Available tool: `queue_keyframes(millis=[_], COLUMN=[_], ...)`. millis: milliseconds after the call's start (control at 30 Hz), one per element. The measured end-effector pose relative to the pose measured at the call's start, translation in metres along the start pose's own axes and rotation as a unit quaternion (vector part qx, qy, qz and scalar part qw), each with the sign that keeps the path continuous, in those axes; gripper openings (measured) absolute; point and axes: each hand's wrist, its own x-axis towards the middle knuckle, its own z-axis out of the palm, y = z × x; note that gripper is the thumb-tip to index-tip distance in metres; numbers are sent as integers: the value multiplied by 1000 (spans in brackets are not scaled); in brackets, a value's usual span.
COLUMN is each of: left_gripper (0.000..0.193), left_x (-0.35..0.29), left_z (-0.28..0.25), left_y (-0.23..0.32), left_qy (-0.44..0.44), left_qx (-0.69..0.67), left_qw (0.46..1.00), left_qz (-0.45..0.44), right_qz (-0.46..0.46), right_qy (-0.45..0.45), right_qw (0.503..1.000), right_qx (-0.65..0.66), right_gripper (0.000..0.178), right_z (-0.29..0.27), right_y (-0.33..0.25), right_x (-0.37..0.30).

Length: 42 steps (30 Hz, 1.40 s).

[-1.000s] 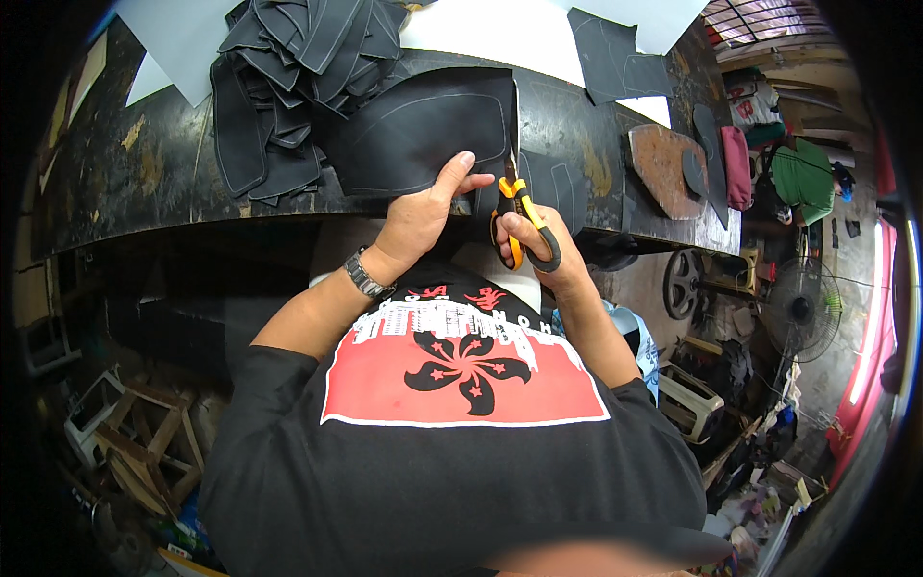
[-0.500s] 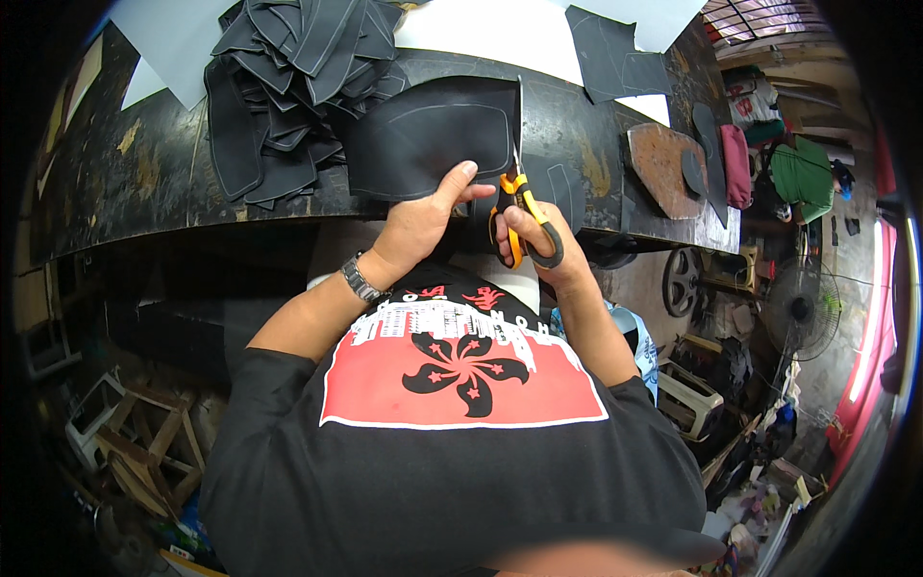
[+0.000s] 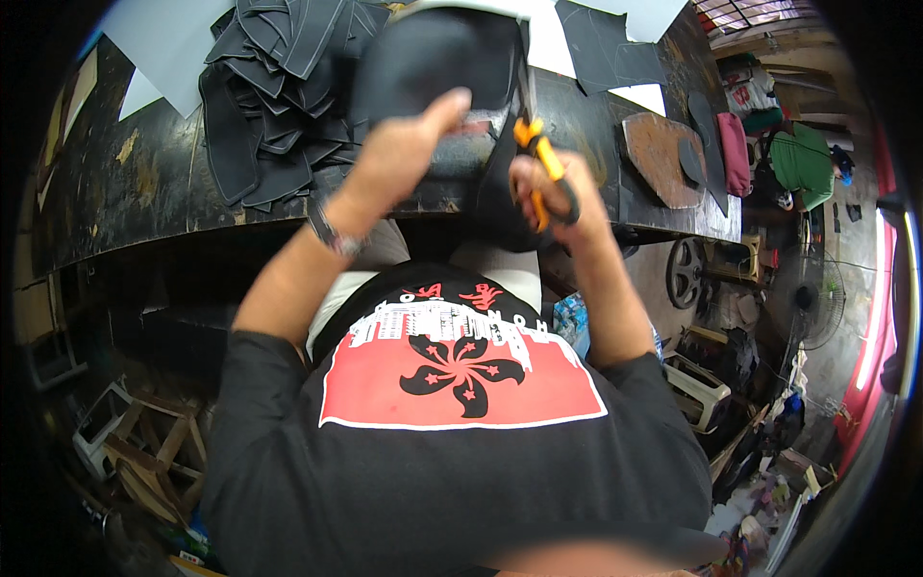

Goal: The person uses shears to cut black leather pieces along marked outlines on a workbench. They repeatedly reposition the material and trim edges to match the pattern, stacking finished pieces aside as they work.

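Note:
My left hand (image 3: 409,144), with a watch on the wrist, is closed on the near edge of a black sheet (image 3: 433,62) that looks like leather. The sheet is lifted off the table and blurred by motion. In my right hand (image 3: 577,197) are scissors (image 3: 540,154) with yellow and black handles, their blades pointing away along the sheet's right edge. A dark strip of the same material (image 3: 500,178) hangs below the blades, over the table's near edge. How far the blades are apart does not show clearly.
A heap of cut black pieces (image 3: 279,87) with pale outlines lies on the worn dark table (image 3: 106,192) at left. Farther right are another marked black sheet (image 3: 611,48), a brown board (image 3: 663,159) and a pink item (image 3: 733,154). A fan (image 3: 817,303) stands at right.
Both hands have moved away from my body, carrying the sheet farther over the table. My right hand and the scissors have also shifted right, and a dark strip now hangs beneath the blades.

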Motion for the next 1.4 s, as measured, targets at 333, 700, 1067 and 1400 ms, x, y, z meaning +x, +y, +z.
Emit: queue_keyframes(millis=[333, 700, 1067, 1400], left_gripper=[46, 25, 28, 34], left_x=[69, -46, -46, -18], left_z=[-49, 44, 24, -2], left_y=[43, 9, 13, 6], left_qy=[27, 7, -25, -99], left_qx=[400, -416, -409, -403], left_qw=[894, 884, 869, 883], left_qz=[199, -213, -279, -219], right_qz=[-233, -1, -38, 2], right_qy=[50, -30, -34, -72], right_qw=[969, 994, 989, 990], right_qx=[71, 107, 136, 119], right_gripper=[33, 34, 37, 34], right_z=[-11, 0, 10, -7], right_y=[-39, 80, 83, 82], right_x=[-5, -42, -41, -52])
